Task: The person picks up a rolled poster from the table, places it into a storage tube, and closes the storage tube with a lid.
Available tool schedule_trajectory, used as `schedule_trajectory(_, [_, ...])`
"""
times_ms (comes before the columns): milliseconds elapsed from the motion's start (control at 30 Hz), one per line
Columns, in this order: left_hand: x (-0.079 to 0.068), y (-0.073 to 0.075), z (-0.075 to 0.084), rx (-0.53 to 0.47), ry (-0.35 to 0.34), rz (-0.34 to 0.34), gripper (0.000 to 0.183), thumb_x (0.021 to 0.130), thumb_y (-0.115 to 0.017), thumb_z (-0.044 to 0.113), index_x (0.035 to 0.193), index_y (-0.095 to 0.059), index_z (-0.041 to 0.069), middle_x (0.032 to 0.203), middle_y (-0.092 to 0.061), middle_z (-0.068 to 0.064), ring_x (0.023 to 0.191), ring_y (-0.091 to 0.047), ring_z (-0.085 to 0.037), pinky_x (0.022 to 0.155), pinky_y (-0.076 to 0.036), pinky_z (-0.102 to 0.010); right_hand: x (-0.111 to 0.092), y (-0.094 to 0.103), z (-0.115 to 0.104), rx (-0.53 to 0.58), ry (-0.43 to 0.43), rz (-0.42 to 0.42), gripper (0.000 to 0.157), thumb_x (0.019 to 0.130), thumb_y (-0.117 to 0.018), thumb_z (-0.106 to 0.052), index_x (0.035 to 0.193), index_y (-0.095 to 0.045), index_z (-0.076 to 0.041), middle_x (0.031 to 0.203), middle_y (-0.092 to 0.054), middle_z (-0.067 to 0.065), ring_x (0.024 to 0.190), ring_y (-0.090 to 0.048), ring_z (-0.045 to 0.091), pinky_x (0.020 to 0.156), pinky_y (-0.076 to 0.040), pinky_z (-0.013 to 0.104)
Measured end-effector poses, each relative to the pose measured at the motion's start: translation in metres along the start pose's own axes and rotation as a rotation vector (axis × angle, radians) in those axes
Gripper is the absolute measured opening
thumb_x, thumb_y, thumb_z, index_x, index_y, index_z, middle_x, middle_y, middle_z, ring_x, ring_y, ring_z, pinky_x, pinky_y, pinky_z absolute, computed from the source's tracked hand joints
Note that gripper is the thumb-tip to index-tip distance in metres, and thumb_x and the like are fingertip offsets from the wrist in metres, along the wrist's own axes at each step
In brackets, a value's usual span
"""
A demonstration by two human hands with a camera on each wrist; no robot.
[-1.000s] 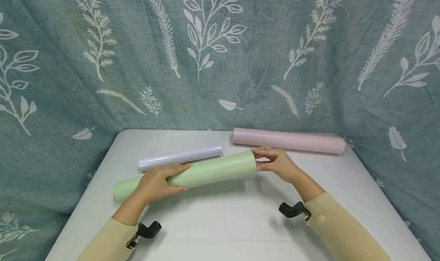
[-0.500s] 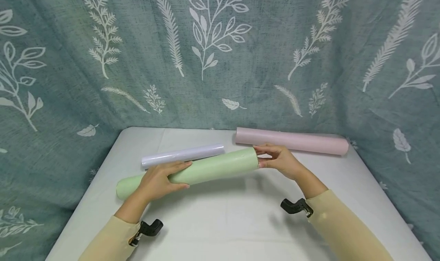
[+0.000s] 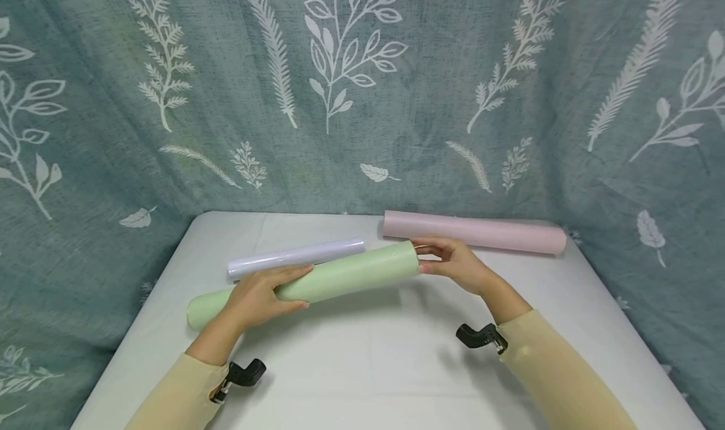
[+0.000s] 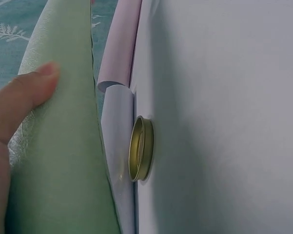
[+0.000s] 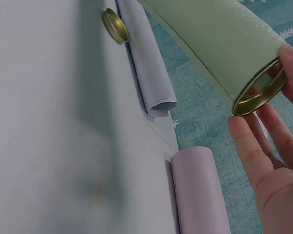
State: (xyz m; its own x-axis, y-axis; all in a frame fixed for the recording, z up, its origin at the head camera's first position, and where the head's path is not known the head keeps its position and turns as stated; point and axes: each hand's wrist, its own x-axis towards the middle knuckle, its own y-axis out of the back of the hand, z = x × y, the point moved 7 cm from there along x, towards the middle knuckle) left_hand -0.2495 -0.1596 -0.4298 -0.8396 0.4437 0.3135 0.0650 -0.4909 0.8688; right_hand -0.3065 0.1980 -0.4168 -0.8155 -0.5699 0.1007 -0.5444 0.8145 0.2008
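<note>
A long pale-green tube (image 3: 351, 274) with an embossed surface slants up to the right over the table. My left hand (image 3: 257, 298) grips it left of its middle; its thumb lies along the tube's surface in the left wrist view. At the right end, the fingers and thumb of my right hand (image 3: 453, 263) hold the rim, with the thumb opposite the fingers. A gold metal end piece (image 5: 256, 103) lines that end. Another gold metal lid (image 4: 141, 148) stands by itself on the table, hidden behind the tube in the head view.
Behind the green tube lies a shiny lavender roll (image 3: 297, 257). A pink tube (image 3: 476, 233) lies along the back right edge of the white-covered table (image 3: 368, 367). Teal leaf-print cloth (image 3: 419, 102) hangs behind and at both sides.
The green tube's right end has risen slightly, with my right hand moving along at its rim. My left hand keeps its grip, and the other rolls stay where they were.
</note>
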Motion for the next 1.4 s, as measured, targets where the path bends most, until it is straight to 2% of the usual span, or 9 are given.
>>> schedule_trajectory(100, [0.0, -0.001, -0.001, 0.002, -0.008, -0.005, 0.071, 0.077, -0.083, 0.053, 0.142, -0.057, 0.039, 0.136, -0.063, 0.008, 0.12, -0.063, -0.027, 0.088, -0.054, -0.047, 0.001, -0.002, 0.003, -0.01, -0.014, 0.003, 0.057, 0.092, -0.072, -0.006, 0.145, -0.05, 0.0, 0.144, -0.052, 0.018, 0.127, -0.056, 0.02, 0.094, -0.054, 0.035])
schedule_trajectory(200, [0.001, -0.001, -0.003, -0.009, -0.002, -0.018, 0.072, 0.077, -0.083, 0.053, 0.142, -0.057, 0.039, 0.136, -0.062, 0.008, 0.121, -0.062, -0.027, 0.091, -0.053, -0.048, 0.001, -0.002, 0.006, -0.036, -0.028, 0.012, 0.055, 0.094, -0.071, -0.008, 0.144, -0.052, -0.003, 0.146, -0.051, 0.016, 0.13, -0.054, 0.024, 0.096, -0.053, 0.034])
schedule_trajectory(300, [0.002, 0.001, -0.005, -0.027, 0.016, -0.03, 0.072, 0.077, -0.083, 0.054, 0.142, -0.057, 0.039, 0.137, -0.062, 0.007, 0.122, -0.062, -0.026, 0.092, -0.053, -0.048, 0.0, -0.002, 0.006, -0.103, -0.026, 0.016, 0.05, 0.096, -0.069, -0.012, 0.143, -0.054, -0.006, 0.146, -0.052, 0.012, 0.132, -0.051, 0.033, 0.097, -0.052, 0.034])
schedule_trajectory(400, [0.004, 0.005, -0.008, -0.045, 0.026, -0.025, 0.071, 0.078, -0.082, 0.054, 0.142, -0.057, 0.038, 0.136, -0.063, 0.005, 0.122, -0.062, -0.025, 0.094, -0.052, -0.048, -0.002, 0.003, 0.003, -0.194, -0.041, 0.034, 0.045, 0.097, -0.068, -0.017, 0.141, -0.057, -0.01, 0.146, -0.053, 0.009, 0.132, -0.05, 0.036, 0.098, -0.051, 0.037])
schedule_trajectory(667, [0.011, 0.021, -0.021, -0.033, 0.058, -0.028, 0.07, 0.078, -0.082, 0.053, 0.143, -0.056, 0.04, 0.134, -0.064, 0.003, 0.12, -0.063, -0.025, 0.091, -0.052, -0.048, -0.012, 0.027, -0.002, -0.364, -0.118, 0.074, 0.039, 0.099, -0.066, -0.029, 0.135, -0.062, -0.016, 0.14, -0.057, 0.009, 0.131, -0.052, 0.03, 0.103, -0.046, 0.052])
schedule_trajectory(933, [0.026, 0.031, -0.04, 0.03, 0.117, -0.079, 0.071, 0.08, -0.08, 0.055, 0.145, -0.053, 0.041, 0.135, -0.064, 0.0, 0.116, -0.064, -0.028, 0.087, -0.052, -0.049, -0.007, 0.047, -0.015, -0.444, -0.065, 0.075, 0.036, 0.1, -0.064, -0.024, 0.134, -0.062, -0.011, 0.137, -0.058, 0.014, 0.127, -0.055, 0.033, 0.103, -0.046, 0.054])
schedule_trajectory(1100, [0.035, 0.032, -0.051, 0.049, 0.144, -0.104, 0.073, 0.08, -0.079, 0.055, 0.146, -0.051, 0.04, 0.138, -0.062, -0.002, 0.116, -0.063, -0.03, 0.088, -0.051, -0.05, -0.006, 0.059, -0.015, -0.451, -0.086, 0.079, 0.038, 0.101, -0.062, -0.023, 0.136, -0.06, -0.008, 0.141, -0.054, 0.015, 0.131, -0.05, 0.036, 0.105, -0.044, 0.054])
schedule_trajectory(1400, [0.052, 0.038, -0.062, 0.106, 0.108, -0.119, 0.074, 0.083, -0.08, 0.05, 0.149, -0.049, 0.037, 0.138, -0.062, -0.004, 0.116, -0.063, -0.032, 0.089, -0.051, -0.052, -0.006, 0.087, -0.003, -0.519, -0.15, 0.132, 0.04, 0.102, -0.061, -0.028, 0.137, -0.059, -0.01, 0.145, -0.051, 0.015, 0.131, -0.049, 0.036, 0.105, -0.044, 0.055])
